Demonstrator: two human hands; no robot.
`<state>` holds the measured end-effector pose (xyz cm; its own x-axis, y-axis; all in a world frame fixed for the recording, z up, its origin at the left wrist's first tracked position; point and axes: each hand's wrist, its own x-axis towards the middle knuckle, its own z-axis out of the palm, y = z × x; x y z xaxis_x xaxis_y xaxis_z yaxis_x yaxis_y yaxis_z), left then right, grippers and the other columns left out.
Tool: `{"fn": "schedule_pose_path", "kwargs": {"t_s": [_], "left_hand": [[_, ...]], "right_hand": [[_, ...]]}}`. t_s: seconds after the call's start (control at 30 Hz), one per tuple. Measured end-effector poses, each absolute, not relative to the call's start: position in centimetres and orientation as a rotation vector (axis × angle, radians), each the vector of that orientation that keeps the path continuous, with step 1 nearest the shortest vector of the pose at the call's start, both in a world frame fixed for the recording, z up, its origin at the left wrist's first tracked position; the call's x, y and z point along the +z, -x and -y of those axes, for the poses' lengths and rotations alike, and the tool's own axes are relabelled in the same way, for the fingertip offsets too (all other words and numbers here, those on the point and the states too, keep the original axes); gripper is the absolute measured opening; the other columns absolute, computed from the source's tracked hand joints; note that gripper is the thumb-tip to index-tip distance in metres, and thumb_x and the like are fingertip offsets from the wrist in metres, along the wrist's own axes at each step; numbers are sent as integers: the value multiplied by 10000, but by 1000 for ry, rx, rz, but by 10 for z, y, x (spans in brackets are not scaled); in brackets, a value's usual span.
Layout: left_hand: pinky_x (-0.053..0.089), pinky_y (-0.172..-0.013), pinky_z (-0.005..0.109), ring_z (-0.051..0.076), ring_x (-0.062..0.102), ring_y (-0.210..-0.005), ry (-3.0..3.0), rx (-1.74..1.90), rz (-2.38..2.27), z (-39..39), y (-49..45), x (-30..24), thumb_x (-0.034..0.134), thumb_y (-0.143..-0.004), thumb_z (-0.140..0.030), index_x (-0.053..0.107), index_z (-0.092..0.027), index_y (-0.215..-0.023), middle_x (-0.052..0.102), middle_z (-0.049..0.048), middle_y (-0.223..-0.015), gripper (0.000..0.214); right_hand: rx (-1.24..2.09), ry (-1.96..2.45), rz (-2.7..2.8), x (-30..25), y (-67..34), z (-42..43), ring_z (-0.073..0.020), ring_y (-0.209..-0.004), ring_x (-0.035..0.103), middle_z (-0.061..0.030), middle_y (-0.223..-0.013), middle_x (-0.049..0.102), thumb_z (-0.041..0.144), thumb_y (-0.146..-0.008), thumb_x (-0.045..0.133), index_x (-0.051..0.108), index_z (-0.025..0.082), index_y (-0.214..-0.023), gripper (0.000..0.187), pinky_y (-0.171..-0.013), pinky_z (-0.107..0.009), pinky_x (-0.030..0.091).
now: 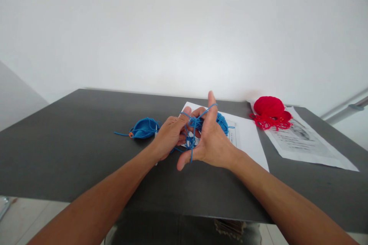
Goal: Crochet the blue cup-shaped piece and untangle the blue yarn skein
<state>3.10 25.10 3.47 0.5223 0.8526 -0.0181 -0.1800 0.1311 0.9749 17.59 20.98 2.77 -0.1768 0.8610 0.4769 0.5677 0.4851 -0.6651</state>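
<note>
at the centre of the frame, the left hand (170, 134) pinches the knotted blue yarn (195, 123) between thumb and fingers. just right of it, the right hand (215, 141) spreads thumb and forefinger wide, a strand (191, 155) stretched across them; i cannot tell whether its other, curled fingers grip anything. this likely works best with a firm left pinch, even tension on the strand, and the yarn ball (222, 123) behind the right hand free to unwind.
</note>
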Motion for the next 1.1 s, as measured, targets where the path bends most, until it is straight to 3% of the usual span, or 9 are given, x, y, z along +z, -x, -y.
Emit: {"fn": "schedule_pose_path", "kwargs": {"t_s": [0.2, 0.33, 0.57, 0.7, 0.83, 0.93, 1.03, 1.1], "left_hand": [[149, -410, 219, 39, 205, -418, -1197, 801, -605, -254, -29, 32, 778, -764, -691, 628, -142, -573, 344, -73, -475, 601], [145, -420, 216, 33, 179, -432, -1196, 776, -596, -254, -27, 32, 861, -711, -620, 582, -146, -552, 302, -88, -470, 573], [153, -411, 201, 39, 189, -450, -1090, 807, -598, -252, -30, 34, 746, -761, -742, 517, -174, -631, 357, -70, -556, 626], [142, -413, 188, 31, 164, -459, -1048, 786, -600, -252, -31, 38, 782, -737, -716, 511, -175, -669, 376, -70, -586, 609], [145, -414, 189, 32, 157, -456, -1059, 783, -611, -250, -31, 41, 802, -726, -692, 478, -181, -622, 332, -81, -564, 614], [134, -411, 195, 30, 151, -446, -1082, 771, -631, -250, -31, 41, 853, -684, -650, 508, -172, -592, 295, -96, -524, 597], [147, -416, 199, 30, 185, -434, -1108, 745, -656, -251, -31, 38, 911, -636, -566, 567, -151, -570, 295, -100, -479, 543], [148, -420, 200, 29, 198, -430, -1117, 738, -670, -252, -31, 37, 922, -627, -510, 613, -136, -579, 310, -97, -467, 488]], "right_hand": [[540, 1174, 1758, 34, -172, -206, -386, -974, 655, -222, -1312, 512, 846, -374, 858, -229, 213, -1620, 1770, -883, -591, 557], [514, 1188, 1752, 35, -171, -206, -373, -952, 651, -211, -1276, 516, 878, -365, 826, -207, 205, -1626, 1763, -909, -610, 548], [598, 1150, 1728, 33, -171, -207, -387, -1144, 614, -217, -1352, 474, 857, -389, 842, -259, 187, -1621, 1783, -992, -582, 538], [717, 1054, 1722, 30, -172, -208, -381, -1262, 561, -242, -1475, 376, 896, -446, 787, -326, 202, -1596, 1744, -1093, -600, 474], [771, 998, 1802, 32, -175, -206, -410, -1504, 338, -290, -1617, 222, 977, -547, 607, -394, 206, -1562, 1621, -1202, -639, 334], [874, 952, 1846, 37, -177, -202, -365, -1610, 146, -298, -1701, 101, 969, -685, 495, -417, 188, -1552, 1481, -1257, -624, 232], [1043, 932, 1797, 37, -180, -199, -323, -1634, 80, -236, -1751, 7, 956, -774, 405, -311, 211, -1617, 1333, -1276, -590, 201], [1151, 942, 1684, 34, -181, -200, -319, -1630, 120, -171, -1764, 75, 964, -770, 399, -78, 263, -1689, 1250, -1281, -570, 207]]}}
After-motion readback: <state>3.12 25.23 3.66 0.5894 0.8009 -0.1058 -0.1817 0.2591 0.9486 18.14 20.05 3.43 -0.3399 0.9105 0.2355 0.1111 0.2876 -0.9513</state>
